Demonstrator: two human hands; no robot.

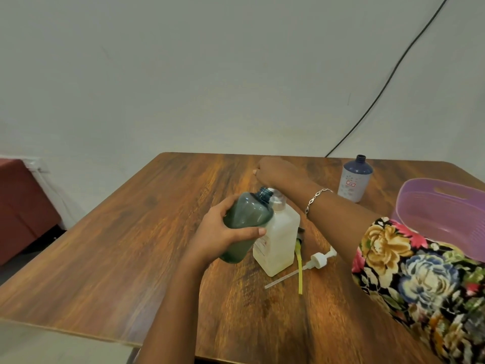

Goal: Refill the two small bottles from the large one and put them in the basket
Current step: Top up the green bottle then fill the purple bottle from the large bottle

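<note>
Left hand (223, 232) grips green bottle (246, 222), uncapped, tilted against pale bottle (278, 240) on desk (131, 245). Right hand (275, 170) reaches beyond (grip unclear). Blue-white bottle (354, 179) stands open beside basket (430, 206); neither bottle basketed yet, refilling likely unfinished.

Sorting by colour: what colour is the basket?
The basket is light purple; seen in the head view.

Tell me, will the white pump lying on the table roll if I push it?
The white pump probably rolls only a little, since its spout sticks out sideways. Its long thin tube may bend when lifted. It looks plastic, so likely light.
</note>
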